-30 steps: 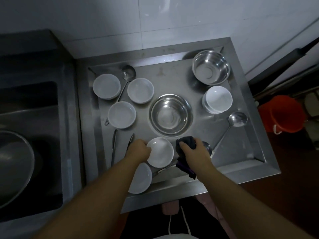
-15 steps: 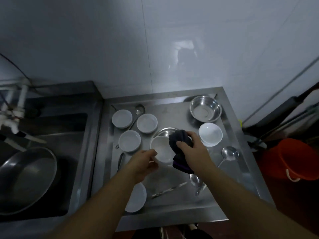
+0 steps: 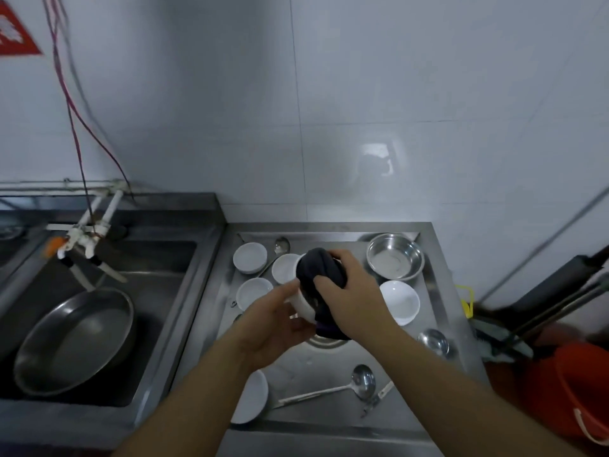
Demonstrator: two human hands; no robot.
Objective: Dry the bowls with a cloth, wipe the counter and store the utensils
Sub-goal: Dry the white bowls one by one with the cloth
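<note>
Two hands meet over the middle of the steel bench [image 3: 438,291]; order below runs big to small.

Sink [image 3: 158,285] on the left holds a wide steel pan [image 3: 75,338]; not part of this step; an orange bucket [image 3: 573,390] sits off the bench on the right.

Bench carries a steel basin [image 3: 395,260] at the back right, a stack of white bowls [image 3: 400,301] just in front of it, three single white bowls at the back left [image 3: 249,257], and one white bowl [image 3: 250,397] near the front edge; ladles lie front [image 3: 362,380] and right [image 3: 433,341].

Task thing now: held bowl [image 3: 301,306], lifted off the bench, tilted on its side between the hands.

Left hand [image 3: 273,328] cups the bowl from below and outside, fingers curled round its wall; right hand [image 3: 346,298] grips the dark cloth [image 3: 321,275], fingers bunched on it, pressing it over the bowl's mouth.

Doing it well, as a judgement: keep the left grip firm since a wet glazed wall probably slips; turn the bowl with the left while the right sweeps the cloth round the inside, then rim, then foot; work above the bench, not past its edge; when dry, set it on the stack at the right, well apart from the undried ones; whether the loose bowls are dry cannot be told.
</note>
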